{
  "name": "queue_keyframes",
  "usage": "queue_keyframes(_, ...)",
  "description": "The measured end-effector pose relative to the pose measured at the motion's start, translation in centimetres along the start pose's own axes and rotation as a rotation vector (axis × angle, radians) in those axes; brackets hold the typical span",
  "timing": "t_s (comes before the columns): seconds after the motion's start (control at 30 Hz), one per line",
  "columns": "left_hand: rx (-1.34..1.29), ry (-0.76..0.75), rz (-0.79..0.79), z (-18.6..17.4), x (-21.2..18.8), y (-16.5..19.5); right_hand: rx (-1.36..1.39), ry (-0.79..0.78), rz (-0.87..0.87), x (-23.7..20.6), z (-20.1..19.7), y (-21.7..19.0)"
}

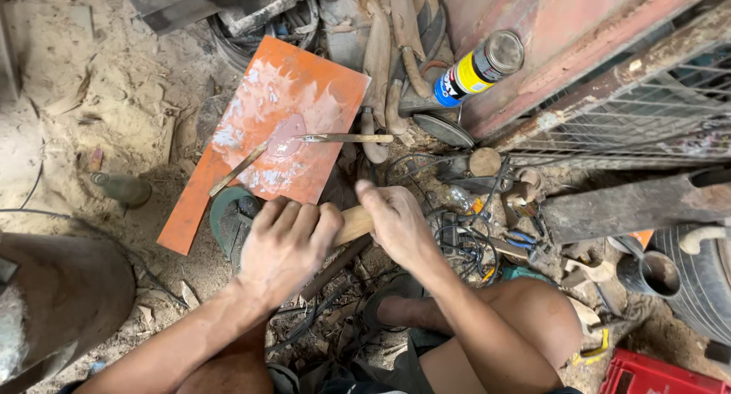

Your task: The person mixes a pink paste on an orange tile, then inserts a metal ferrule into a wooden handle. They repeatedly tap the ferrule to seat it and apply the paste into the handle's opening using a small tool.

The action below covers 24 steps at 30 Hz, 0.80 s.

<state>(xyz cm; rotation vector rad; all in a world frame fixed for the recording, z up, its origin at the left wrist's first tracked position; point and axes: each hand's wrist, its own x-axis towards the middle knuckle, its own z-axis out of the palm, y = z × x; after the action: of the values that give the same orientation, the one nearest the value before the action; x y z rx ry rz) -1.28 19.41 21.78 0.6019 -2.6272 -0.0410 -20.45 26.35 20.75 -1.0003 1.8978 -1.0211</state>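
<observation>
Both hands, 2 in all, clasp 1 wooden handle (355, 224) just below the orange board (304, 89): left hand (285, 245) wrapped over it, right hand (396, 223) closed around it. 2 sticks (346, 138) lie on the board; 1 spray can (478, 68) rests right of it.

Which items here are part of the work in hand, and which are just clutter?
In use: pale wooden handle, gripped by left hand and right hand.
Lying about: orange metal sheet, thin knife with wooden handle, blue-and-yellow spray can, red plastic crate.

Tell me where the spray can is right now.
The spray can lies tilted at the upper right of the head view, leaning on the rusty red metal panel, just right of the orange board.
</observation>
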Motion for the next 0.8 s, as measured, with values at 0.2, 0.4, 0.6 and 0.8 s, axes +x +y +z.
queue_keyframes(0.2,-0.477,-0.395,-0.363,-0.5,0.1,1.5,0.083,0.067,-0.211,-0.9,1.3,1.6)
queue_keyframes(0.4,-1.326,-0.576,-0.599,0.7,-0.6,1.4,0.067,-0.020,-0.606,-1.5,-0.3,1.7)
queue_keyframes(0.6,-2.029,-0.572,-0.822,1.9,-0.3,1.7,-0.282,-0.138,-0.497,0.9,-1.7,-2.1)
queue_keyframes(0.8,-2.179,-0.196,-0.748,1.2,0.7,0.4,0.214,-0.259,-0.112,3.2,-5.3,-3.1)
